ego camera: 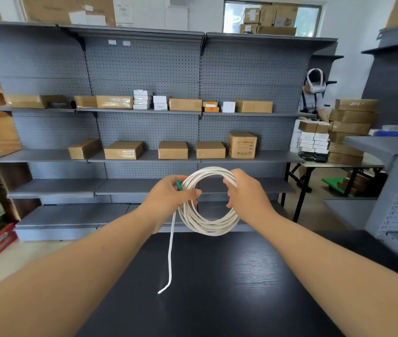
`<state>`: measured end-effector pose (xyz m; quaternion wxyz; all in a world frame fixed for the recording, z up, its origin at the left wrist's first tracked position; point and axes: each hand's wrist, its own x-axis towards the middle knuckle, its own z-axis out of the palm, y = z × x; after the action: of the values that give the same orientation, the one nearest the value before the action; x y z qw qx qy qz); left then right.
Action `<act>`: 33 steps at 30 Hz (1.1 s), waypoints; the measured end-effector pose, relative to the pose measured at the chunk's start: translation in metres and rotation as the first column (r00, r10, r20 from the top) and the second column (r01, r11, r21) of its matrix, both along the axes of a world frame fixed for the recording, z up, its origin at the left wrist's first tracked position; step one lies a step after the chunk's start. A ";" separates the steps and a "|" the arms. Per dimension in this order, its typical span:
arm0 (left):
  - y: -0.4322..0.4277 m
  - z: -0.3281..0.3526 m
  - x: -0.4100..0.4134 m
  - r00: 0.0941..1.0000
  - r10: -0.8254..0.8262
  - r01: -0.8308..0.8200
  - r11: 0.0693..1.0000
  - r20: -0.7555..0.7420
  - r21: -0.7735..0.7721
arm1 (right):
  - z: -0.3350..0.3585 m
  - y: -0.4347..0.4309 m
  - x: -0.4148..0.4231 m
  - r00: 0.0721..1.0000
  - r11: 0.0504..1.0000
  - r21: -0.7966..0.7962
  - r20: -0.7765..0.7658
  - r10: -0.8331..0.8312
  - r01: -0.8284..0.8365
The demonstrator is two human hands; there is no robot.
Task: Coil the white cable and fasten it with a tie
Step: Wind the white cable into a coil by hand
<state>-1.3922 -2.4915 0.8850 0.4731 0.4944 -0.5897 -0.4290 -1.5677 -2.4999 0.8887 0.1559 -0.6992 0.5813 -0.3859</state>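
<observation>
Head cam: L grip (168, 194) & R grip (248, 194) curl round cable (209, 228) coil, prob light but springy, so hold near tie (179, 185)

black table (217, 288) | grey pegboard shelving (144, 64) | brown cardboard boxes (173, 150) | person (311, 103) by folding table (373, 163)

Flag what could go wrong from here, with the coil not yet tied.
1. The coil is kept together only by the left hand and right hand; easing either grip could let the loops spring apart.
2. The loose tail hangs from the left hand to the table and could snag or be left out of the bundle.
3. The green piece, likely the tie, is tucked at the left fingers and could drop while wrapping.
</observation>
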 end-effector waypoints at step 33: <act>-0.023 0.007 0.017 0.677 0.160 0.080 0.954 0.718 -0.288 | 0.010 -0.008 0.034 0.910 0.986 -0.069 -0.400 0.113 -0.153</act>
<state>-1.3752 -2.5140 0.8924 0.2742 0.5610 -0.7758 -0.0904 -1.5341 -2.5079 0.8985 0.0269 -0.8074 0.5320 -0.2538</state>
